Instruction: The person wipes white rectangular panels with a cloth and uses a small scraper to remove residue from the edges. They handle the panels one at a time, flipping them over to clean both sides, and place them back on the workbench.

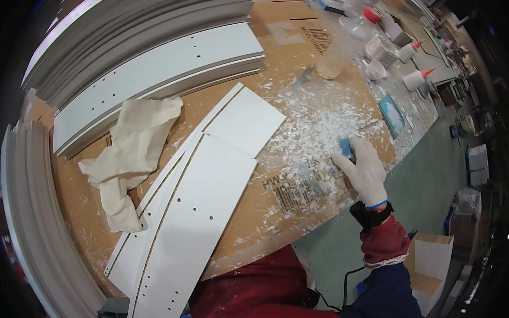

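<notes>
A small blue flat-bodied scraper-like tool [346,147] lies under the fingers of the right hand [364,168], which wears a white knit glove and presses down on it, fingers closed loosely over its top; only a corner of the blue body shows, so its exact shape cannot be told. It sits on the cardboard-covered desk [257,210], in the thick of the white flakes and shavings [315,119] scattered there. Judged from its look, the tool is light, stiff and small enough for one hand, best taken across its flat back with the fingertips, though the dust may make it slide a little.

Left of the tool, two long white laminated boards with drilled holes [194,201] lie overlapped at a slant, likely rigid but awkward by their length. Further left of it a crumpled cream cloth [130,158] lies soft on the desk, and beyond that, stacks of curved-looking white panels [154,67]. Behind the tool stand white squeeze bottles with red nozzles [416,79] and a clear plastic container [335,59]; just behind and right of it lies a small teal card [391,114].

The left hand is not in view, so its state cannot be told
</notes>
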A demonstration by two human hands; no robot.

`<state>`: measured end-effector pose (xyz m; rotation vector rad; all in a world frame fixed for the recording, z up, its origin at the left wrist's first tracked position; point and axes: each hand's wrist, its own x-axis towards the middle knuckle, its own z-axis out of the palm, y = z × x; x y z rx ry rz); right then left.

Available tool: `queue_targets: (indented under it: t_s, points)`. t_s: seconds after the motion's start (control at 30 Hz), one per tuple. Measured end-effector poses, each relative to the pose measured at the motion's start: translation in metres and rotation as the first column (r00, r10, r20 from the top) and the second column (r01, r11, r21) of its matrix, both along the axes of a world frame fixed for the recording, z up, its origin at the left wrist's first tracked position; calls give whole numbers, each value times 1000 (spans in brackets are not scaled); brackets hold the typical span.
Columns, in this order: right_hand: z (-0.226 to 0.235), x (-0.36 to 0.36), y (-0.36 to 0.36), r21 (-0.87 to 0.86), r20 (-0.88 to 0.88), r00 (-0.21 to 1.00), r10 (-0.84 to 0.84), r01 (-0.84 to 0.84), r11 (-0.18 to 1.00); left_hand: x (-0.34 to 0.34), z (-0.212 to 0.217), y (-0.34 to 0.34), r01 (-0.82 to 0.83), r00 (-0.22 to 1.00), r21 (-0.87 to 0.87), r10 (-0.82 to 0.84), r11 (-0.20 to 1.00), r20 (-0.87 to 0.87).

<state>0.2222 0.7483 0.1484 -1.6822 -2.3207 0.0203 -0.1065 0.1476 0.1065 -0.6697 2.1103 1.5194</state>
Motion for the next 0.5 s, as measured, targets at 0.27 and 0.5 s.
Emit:
queue_targets:
  t_s: [0.27, 0.5]
  points:
    - [6, -19, 3, -236, -570, 822, 3, -167, 957, 7, 33, 66, -5, 995, 30, 2, 1000, 101]
    - [55, -95, 5, -183, -383, 793, 474, -568, 802, -2, 27, 66, -47, 992, 141, 30, 989, 121]
